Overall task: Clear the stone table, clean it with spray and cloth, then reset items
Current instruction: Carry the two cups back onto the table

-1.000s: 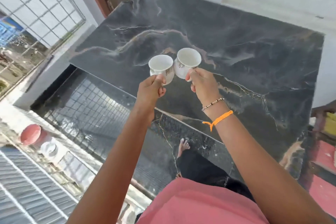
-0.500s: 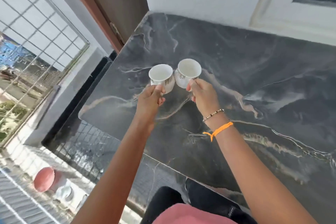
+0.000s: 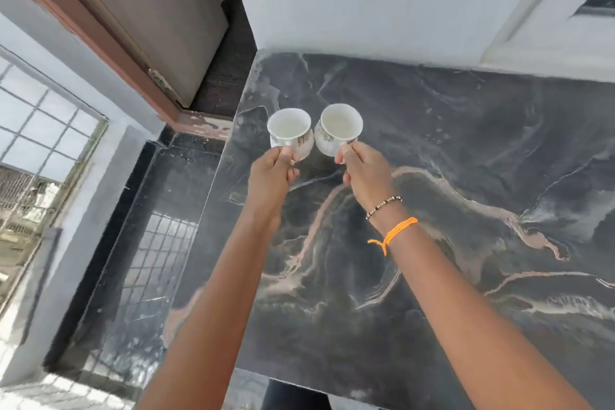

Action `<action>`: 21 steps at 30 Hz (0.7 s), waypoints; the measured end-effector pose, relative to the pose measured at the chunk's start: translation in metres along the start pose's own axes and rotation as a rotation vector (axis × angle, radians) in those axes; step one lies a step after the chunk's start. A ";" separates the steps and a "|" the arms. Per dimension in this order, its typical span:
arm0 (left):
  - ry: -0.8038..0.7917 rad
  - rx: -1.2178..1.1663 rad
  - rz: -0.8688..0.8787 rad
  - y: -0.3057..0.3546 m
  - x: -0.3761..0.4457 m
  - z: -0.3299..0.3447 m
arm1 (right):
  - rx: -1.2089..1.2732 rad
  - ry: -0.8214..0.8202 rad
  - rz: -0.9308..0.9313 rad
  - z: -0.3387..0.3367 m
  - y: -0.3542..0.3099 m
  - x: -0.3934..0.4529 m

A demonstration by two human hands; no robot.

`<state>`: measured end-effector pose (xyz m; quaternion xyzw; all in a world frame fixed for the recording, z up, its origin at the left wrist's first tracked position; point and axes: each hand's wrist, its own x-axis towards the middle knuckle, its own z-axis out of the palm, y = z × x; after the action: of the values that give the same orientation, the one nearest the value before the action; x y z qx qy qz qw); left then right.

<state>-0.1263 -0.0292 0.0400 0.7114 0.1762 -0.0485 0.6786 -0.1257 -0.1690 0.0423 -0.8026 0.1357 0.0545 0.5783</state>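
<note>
Head view: two white teacups hang side by side above the upper middle of the dark stone table, rims up and nearly touching. The left hand has its grip closed on the left teacup, the right hand on the right teacup. Both handles are hidden under fingers. Bare stone lies straight below; whether either base touches it is unclear.
</note>
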 end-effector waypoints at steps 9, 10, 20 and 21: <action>-0.115 0.108 0.061 0.019 0.147 -0.039 | 0.046 0.221 0.095 0.087 -0.031 0.100; -0.110 0.123 0.063 0.019 0.161 -0.040 | 0.031 0.237 0.109 0.093 -0.033 0.110; -0.102 0.125 0.057 0.015 0.227 -0.040 | -0.109 0.291 0.096 0.124 -0.033 0.162; -0.111 0.135 0.053 0.014 0.229 -0.040 | -0.118 0.297 0.094 0.125 -0.034 0.165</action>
<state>0.0854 0.0518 -0.0142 0.7561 0.1157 -0.0815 0.6390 0.0507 -0.0665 -0.0078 -0.8271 0.2537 -0.0297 0.5006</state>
